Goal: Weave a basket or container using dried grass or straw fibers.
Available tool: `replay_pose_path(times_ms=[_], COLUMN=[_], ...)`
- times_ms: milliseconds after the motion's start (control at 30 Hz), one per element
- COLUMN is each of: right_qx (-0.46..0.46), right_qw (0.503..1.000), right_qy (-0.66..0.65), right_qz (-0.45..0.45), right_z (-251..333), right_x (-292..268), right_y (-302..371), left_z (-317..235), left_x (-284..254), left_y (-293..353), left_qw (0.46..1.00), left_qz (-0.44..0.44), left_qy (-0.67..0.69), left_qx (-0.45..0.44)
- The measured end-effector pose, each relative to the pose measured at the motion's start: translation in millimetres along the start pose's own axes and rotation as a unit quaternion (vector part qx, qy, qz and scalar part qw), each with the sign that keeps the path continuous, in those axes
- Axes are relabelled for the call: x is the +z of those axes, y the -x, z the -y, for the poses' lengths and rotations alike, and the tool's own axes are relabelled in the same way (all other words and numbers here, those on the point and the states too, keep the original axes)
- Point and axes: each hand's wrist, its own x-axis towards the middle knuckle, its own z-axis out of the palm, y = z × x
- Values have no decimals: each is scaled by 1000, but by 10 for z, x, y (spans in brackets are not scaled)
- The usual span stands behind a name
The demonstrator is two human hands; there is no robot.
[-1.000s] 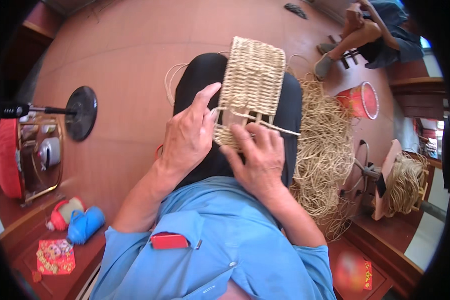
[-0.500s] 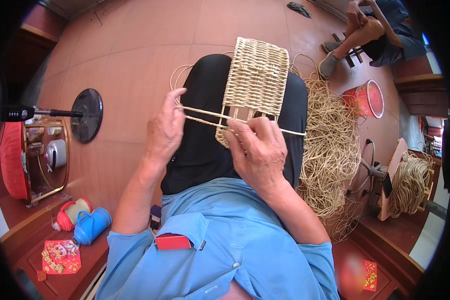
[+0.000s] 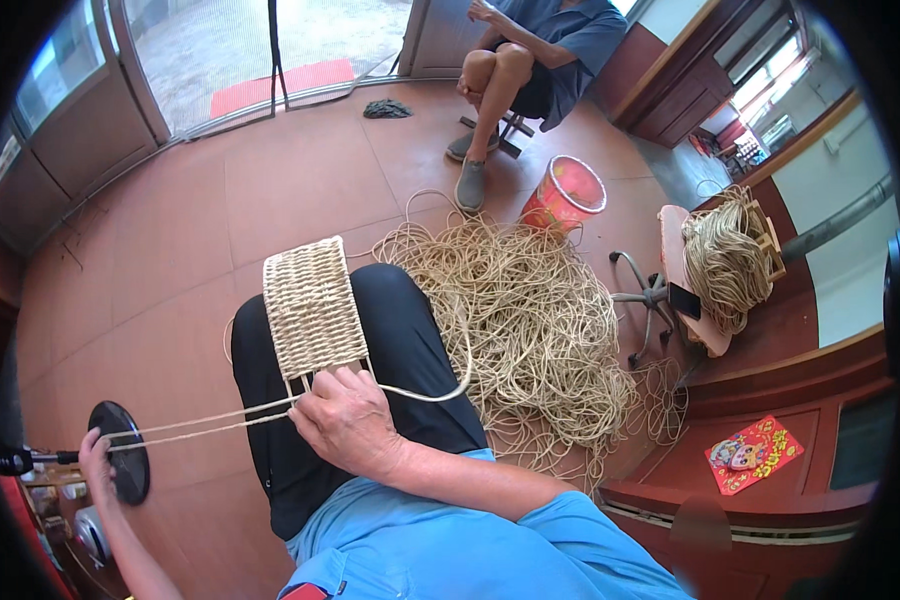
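Observation:
A pale woven seat-like panel (image 3: pixel 315 305) of twisted cord lies across my black-trousered thighs, its lower end showing bare frame bars. My right hand (image 3: pixel 350 420) is closed at that lower end, pinching the cord against the bars; its fingertips are partly hidden. Far out to the left, my left hand (image 3: pixel 95 462) holds the end of a long loop of cord (image 3: pixel 205 418). The loop's two strands run taut and nearly side by side back to my right hand. More cord (image 3: pixel 430 396) curves away from the panel's right side toward the heap.
A big tangled heap of cord (image 3: pixel 540 330) covers the floor at my right. Beyond it stand a red bucket (image 3: pixel 555 205) and a seated person (image 3: pixel 530 70). A wheeled chair (image 3: pixel 675 290) bears another cord bundle (image 3: pixel 725 260). A round black base (image 3: pixel 130 480) stands by my left hand.
My left hand has swung far out to the left, drawing the cord loop much longer. My right hand stays at the panel's lower end. The view has turned rightward, bringing the doorway in.

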Motion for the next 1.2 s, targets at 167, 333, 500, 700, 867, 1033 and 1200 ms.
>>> replay_pose_path(times_ms=[167, 333, 500, 700, 867, 1033, 1200], right_qx=[0, 11, 24, 41, 51, 51, 55], right_qw=[999, 999, 999, 999, 999, 999, 998], right_qy=[-23, -32, -19, -8, -10, -10, -27], right_qz=[-23, -31, -15, -27, -12, -7, 10], right_z=[-5, 12, 21, 80, 88, 56, 23], right_x=[18, 20, 13, 22, 5, -42, -58], right_y=[0, -6, -9, -35, -49, -50, -48], left_z=[129, 71, -34, -1027, -1605, -2046, -2036], left_x=[-1264, -1920, -2125, 83, 2533, 3168, 3200], left_y=[-363, -257, -452, 674, 3206, 3848, 3751], left_qw=[991, 965, 944, 991, 949, 953, 943], left_qz=[-132, -238, -293, -14, 239, 227, 248], left_qy=[-36, -104, -150, -97, 53, 137, 193], left_qx=[8, -23, 14, 88, 199, 150, 108])
